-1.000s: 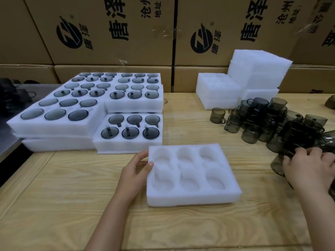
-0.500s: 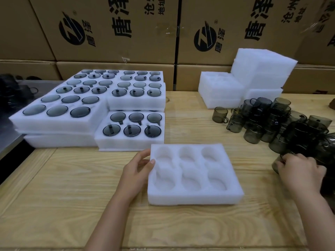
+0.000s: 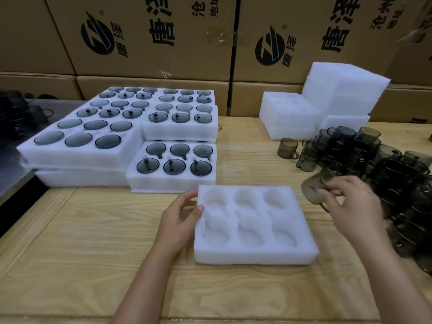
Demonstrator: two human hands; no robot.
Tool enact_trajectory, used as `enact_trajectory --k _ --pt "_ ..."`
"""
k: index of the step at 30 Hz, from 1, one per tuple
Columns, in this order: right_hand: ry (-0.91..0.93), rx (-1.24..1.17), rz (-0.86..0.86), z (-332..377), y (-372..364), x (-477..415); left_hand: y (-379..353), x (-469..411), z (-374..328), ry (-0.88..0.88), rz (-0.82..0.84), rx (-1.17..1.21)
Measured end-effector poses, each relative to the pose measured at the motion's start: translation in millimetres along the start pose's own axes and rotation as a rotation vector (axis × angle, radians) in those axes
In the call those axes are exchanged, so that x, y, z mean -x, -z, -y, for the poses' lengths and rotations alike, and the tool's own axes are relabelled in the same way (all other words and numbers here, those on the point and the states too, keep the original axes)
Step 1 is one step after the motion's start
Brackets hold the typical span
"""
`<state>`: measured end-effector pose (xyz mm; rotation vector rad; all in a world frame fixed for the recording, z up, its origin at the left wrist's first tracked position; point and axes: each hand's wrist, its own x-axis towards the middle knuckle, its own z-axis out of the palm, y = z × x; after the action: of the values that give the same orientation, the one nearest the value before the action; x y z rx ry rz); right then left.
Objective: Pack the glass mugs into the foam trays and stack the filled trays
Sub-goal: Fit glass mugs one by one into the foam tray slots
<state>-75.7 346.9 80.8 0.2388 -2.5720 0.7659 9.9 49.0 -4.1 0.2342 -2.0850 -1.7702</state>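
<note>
- left grip (image 3: 181, 220) clasps the left edge of the foam tray (image 3: 254, 256), thumb on its rim
- the tray lies flat on the table (image 3: 93, 242), six pockets facing up
- right grip (image 3: 355, 206) grasps a smoky mug (image 3: 312, 191), blurred, off the table just beside the tray's far right corner
- mug pile (image 3: 385, 164) crowds the right side
- filled trays (image 3: 173, 181) sit just behind the tray's far left corner
- a strip of wood shows between tray and pile

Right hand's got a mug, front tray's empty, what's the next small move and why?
Probably bring the mug in the right hand over the empty foam tray and lower it into a pocket: all six pockets are bare, and the left hand holds the tray's left edge.
</note>
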Motion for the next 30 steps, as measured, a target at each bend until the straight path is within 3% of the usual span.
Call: enact_trajectory --k 4,10,13,24,30 --pt "0.177 -0.253 0.105 55 -15 7 0 1 -6 -0.055 -0.105 -0.027" --pt "0.246 -0.413 0.374 107 -48 19 -11 7 -15 -0.220 0.074 -0.124" --pt "0.241 -0.444 0.430 117 -58 22 -12 5 -14 -0.170 0.018 -0.078" --pt "0.213 -0.371 0.489 120 -82 6 -11 -4 -7 -0.061 0.071 -0.080" --pt "0.320 -0.239 0.477 125 -91 9 -11 -4 -6 -0.032 0.066 -0.087"
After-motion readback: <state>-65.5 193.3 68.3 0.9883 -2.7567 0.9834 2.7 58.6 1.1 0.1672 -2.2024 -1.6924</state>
